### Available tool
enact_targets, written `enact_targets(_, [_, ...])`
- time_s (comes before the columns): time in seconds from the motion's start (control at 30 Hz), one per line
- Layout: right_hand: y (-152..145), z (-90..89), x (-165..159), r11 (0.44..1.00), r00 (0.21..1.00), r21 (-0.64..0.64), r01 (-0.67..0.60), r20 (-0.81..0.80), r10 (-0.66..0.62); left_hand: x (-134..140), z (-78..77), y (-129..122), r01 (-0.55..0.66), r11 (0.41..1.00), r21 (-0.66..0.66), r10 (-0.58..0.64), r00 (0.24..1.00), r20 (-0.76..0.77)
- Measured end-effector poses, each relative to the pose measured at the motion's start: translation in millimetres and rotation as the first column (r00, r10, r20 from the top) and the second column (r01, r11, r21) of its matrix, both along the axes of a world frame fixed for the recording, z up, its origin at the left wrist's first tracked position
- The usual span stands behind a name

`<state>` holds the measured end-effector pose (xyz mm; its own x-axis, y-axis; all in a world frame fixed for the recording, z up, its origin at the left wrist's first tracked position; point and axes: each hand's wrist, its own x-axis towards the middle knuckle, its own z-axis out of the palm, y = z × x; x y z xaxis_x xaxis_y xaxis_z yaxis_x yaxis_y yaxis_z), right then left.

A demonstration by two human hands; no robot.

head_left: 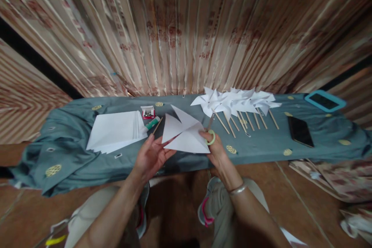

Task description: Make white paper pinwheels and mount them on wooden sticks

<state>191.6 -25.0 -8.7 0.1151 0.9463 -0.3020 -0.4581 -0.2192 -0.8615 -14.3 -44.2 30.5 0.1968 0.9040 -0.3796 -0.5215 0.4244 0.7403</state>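
Observation:
A white paper square with slits cut in from its corners hangs between my hands above the cloth-covered table. My right hand grips its right edge and also has scissors with pale green handles looped on the fingers, blades pointing away from me. My left hand is palm up at the paper's lower left edge, thumb apart from the stretched fingers, which reach toward or under the sheet. A thin wooden stick shows just beyond the left thumb; whether the thumb touches it I cannot tell.
Left on the table lies a stack of white paper, near a small red box of metal pieces and a green-white glue tube. Several paper pinwheels on sticks lie back right, before a black phone and blue-framed tablet.

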Motion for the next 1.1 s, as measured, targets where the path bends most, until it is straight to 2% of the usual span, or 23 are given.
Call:
enact_targets(0.1, [5.5,0.7,-7.3,0.992,0.985,-0.014,0.124,-0.119,-0.124,8.8,1.6,-6.1,0.038,0.999,0.011,-0.039,0.992,0.117])
enact_targets(0.2, [8.1,5.2,-18.3,0.989,0.979,0.037,0.142,-0.156,-0.135,20.9,0.7,-8.2,0.050,0.998,0.049,-0.056,0.992,0.114])
enact_targets(0.33, [7.6,7.9,-33.2,0.981,0.984,0.115,0.153,-0.104,-0.142,38.4,-1.9,-2.5,-0.091,0.989,0.116,0.092,0.996,-0.005])
enact_targets(0.5, [7.2,7.0,-37.7,0.979,0.988,0.132,0.153,0.007,-0.155,46.4,-12.0,10.8,-0.301,0.944,0.138,0.319,0.938,-0.135])
enact_targets(0.63, [8.9,10.1,-29.9,0.965,0.972,0.178,0.193,0.098,-0.212,38.1,-20.8,19.7,-0.316,0.907,0.279,0.400,0.854,-0.333])
enact_targets(0.77, [9.2,15.3,-18.8,0.966,0.969,0.168,0.196,0.117,-0.217,26.8,-21.4,24.8,-0.333,0.891,0.308,0.435,0.819,-0.374])
enact_targets(0.83, [5.6,16.5,-14.4,0.983,0.978,0.137,0.121,0.152,-0.142,22.1,-18.4,26.4,-0.359,0.892,0.275,0.436,0.843,-0.314])
enact_targets(0.93, [-6.0,13.7,-12.6,0.988,0.967,0.067,-0.136,0.227,0.118,16.2,-11.4,28.3,-0.388,0.899,0.203,0.423,0.888,-0.180])
enact_targets(1.0, [-16.2,9.4,-14.6,0.943,0.916,0.031,-0.330,0.251,0.313,13.0,-6.4,29.1,-0.414,0.894,0.170,0.436,0.893,-0.116])
enact_targets(1.1, [-29.9,3.1,-19.0,0.824,0.797,0.000,-0.566,0.257,0.547,10.1,-1.3,29.2,-0.429,0.887,0.172,0.445,0.893,-0.064])
